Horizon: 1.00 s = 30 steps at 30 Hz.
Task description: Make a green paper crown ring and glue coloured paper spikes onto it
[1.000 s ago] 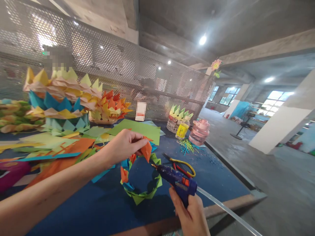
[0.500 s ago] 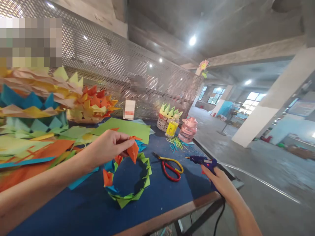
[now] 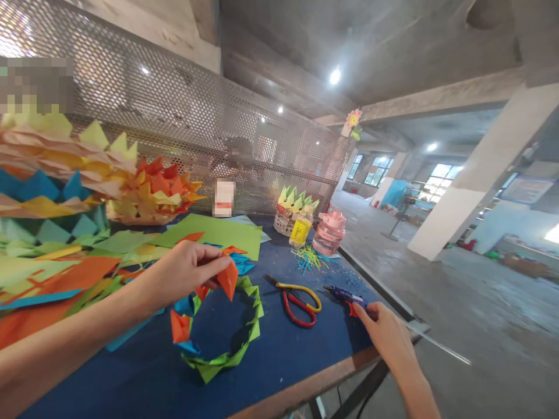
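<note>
My left hand [image 3: 190, 272] pinches an orange folded paper piece [image 3: 228, 280] above a ring of folded green, blue and orange paper [image 3: 220, 326] that lies on the blue table [image 3: 131, 378]. My right hand [image 3: 384, 334] rests on the table near its right edge, fingers curled over the handle of a blue glue gun [image 3: 347, 295] that lies flat there, nozzle pointing left. Whether it still grips the gun is unclear.
Red and yellow scissors [image 3: 299, 298] lie between ring and glue gun. Loose coloured paper sheets [image 3: 65, 262] and folded paper crowns [image 3: 148, 192] fill the left. A yellow bottle [image 3: 301, 230], a pink jar [image 3: 331, 233] and a small basket stand at the back, before a perforated metal screen [image 3: 196, 128].
My right hand carried the glue gun away from the ring to the right and laid it down on the table. My left hand kept hold of the orange piece.
</note>
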Each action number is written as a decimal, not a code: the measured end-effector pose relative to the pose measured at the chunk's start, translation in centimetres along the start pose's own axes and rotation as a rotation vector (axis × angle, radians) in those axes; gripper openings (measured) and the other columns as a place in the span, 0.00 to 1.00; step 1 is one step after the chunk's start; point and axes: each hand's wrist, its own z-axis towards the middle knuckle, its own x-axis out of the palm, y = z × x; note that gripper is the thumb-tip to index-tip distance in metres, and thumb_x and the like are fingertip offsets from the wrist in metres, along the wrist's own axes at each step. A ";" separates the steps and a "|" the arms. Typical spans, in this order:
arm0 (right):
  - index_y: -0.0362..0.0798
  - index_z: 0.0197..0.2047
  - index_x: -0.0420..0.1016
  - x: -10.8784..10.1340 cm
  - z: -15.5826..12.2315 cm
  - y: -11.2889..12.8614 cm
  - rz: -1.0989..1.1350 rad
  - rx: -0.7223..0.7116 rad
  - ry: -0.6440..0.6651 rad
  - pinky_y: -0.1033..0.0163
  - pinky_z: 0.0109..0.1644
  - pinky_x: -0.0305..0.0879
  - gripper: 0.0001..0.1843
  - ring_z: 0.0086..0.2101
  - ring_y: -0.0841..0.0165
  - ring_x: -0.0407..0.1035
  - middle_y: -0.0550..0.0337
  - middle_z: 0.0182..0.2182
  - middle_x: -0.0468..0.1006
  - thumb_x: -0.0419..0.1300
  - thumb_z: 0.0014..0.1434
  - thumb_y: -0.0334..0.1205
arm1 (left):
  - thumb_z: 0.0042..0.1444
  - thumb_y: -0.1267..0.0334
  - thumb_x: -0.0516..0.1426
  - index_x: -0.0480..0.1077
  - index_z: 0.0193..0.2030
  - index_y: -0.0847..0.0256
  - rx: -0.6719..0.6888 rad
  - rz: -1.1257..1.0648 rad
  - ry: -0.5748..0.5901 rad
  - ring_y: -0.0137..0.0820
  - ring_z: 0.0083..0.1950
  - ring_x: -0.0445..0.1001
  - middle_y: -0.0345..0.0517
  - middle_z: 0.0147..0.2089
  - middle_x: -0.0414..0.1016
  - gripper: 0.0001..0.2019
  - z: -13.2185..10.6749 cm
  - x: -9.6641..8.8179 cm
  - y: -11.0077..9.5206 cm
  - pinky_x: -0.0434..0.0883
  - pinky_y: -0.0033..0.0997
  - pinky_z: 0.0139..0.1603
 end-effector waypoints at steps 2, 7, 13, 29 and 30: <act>0.48 0.36 0.72 0.0 -0.8 0.5 0.000 -0.008 -0.100 0.55 0.38 0.64 0.18 0.38 0.54 0.72 0.49 0.37 0.76 0.53 0.57 0.55 | 0.50 0.48 0.57 0.74 0.26 0.60 0.012 0.004 0.010 0.35 0.35 0.79 0.42 0.30 0.81 0.16 0.0 0.0 -0.1 0.77 0.29 0.38; 0.50 0.39 0.69 0.3 -5.7 5.4 0.342 -0.481 -0.264 0.59 0.40 0.68 0.12 0.37 0.62 0.72 0.54 0.36 0.73 0.50 0.64 0.47 | 0.52 0.49 0.56 0.75 0.27 0.60 0.020 0.048 0.027 0.32 0.30 0.78 0.42 0.29 0.81 0.17 0.1 0.1 -0.1 0.75 0.25 0.31; 0.48 0.47 0.68 1.6 -11.6 12.6 0.509 -0.954 -0.166 0.61 0.46 0.67 0.14 0.43 0.63 0.69 0.53 0.43 0.72 0.61 0.57 0.36 | 0.55 0.54 0.54 0.75 0.26 0.61 0.059 0.173 0.058 0.29 0.29 0.74 0.41 0.27 0.78 0.15 -0.6 0.2 0.0 0.72 0.24 0.32; 0.54 0.33 0.75 3.9 -11.7 15.7 0.578 -1.017 -0.162 0.57 0.50 0.53 0.03 0.45 0.63 0.70 0.65 0.37 0.80 0.61 0.58 0.37 | 0.61 0.57 0.50 0.78 0.34 0.58 0.116 0.434 0.049 0.30 0.30 0.73 0.41 0.30 0.78 0.16 -4.4 1.7 0.8 0.68 0.23 0.29; 0.55 0.33 0.75 4.1 -11.7 15.5 0.567 -1.034 -0.165 0.57 0.51 0.53 0.03 0.45 0.63 0.70 0.67 0.37 0.80 0.62 0.57 0.37 | 0.61 0.57 0.50 0.78 0.35 0.58 0.112 0.427 0.054 0.31 0.31 0.74 0.41 0.30 0.79 0.16 -4.5 1.8 0.8 0.68 0.24 0.30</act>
